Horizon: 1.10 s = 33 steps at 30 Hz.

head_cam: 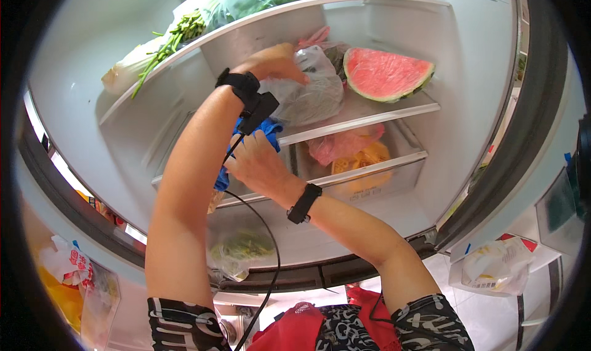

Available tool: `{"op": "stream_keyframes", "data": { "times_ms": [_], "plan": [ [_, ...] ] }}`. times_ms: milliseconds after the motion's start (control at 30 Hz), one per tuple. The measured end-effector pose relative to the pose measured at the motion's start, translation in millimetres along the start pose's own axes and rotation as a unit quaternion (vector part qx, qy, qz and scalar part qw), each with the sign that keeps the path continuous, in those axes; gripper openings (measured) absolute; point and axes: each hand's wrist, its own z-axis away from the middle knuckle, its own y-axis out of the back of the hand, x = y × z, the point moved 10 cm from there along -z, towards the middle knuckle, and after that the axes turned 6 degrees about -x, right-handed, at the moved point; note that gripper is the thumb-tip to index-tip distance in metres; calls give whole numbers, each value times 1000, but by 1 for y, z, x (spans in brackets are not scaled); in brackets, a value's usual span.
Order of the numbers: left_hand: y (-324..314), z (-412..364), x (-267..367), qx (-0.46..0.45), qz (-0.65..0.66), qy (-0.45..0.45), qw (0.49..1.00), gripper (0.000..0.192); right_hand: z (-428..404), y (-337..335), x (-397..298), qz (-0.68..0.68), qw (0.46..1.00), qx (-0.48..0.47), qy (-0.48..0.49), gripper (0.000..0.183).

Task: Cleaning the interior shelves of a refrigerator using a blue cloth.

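Note:
My left hand (277, 65) reaches onto the middle glass shelf of an open refrigerator, its fingers against a knotted grey plastic bag (318, 92); whether they grip it is unclear. Lower down, my right hand (258, 159) is closed on a blue cloth (270, 128) at the shelf's front edge, partly hidden behind my left forearm. To the right of the bag lies a cut watermelon piece (385, 74) in cling film. A reddish plastic bag (318, 37) sits behind the grey one. Both wrists wear black straps, and a black cable hangs from the left one.
Leafy vegetables and green stems (184, 30) lie on the upper shelf (258, 16). The drawer below holds a pink bag (346, 143) and a yellow bag (364, 159). Bagged greens (242, 249) rest at the bottom. Open doors with bagged items (498, 263) flank both sides.

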Motion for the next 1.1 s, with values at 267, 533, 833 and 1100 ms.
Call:
{"op": "stream_keyframes", "data": {
  "times_ms": [267, 533, 833, 1100],
  "plan": [
    [17, 35, -71, 131, 372, 82, 915, 23, 4, -12, 2, 23, 998, -61, 22, 37],
    [33, 52, -102, 316, 675, -42, 665, 14, 0, -5, 6, -3, 1000, -10, 10, 17],
    [19, 198, -101, 419, 717, -20, 557, 22, 6, -39, -9, 62, 983, -170, 15, 25],
    [5, 350, -91, 514, 777, -55, 358, 10, -4, -38, 4, 15, 989, -128, 72, 42]
  ]
}}
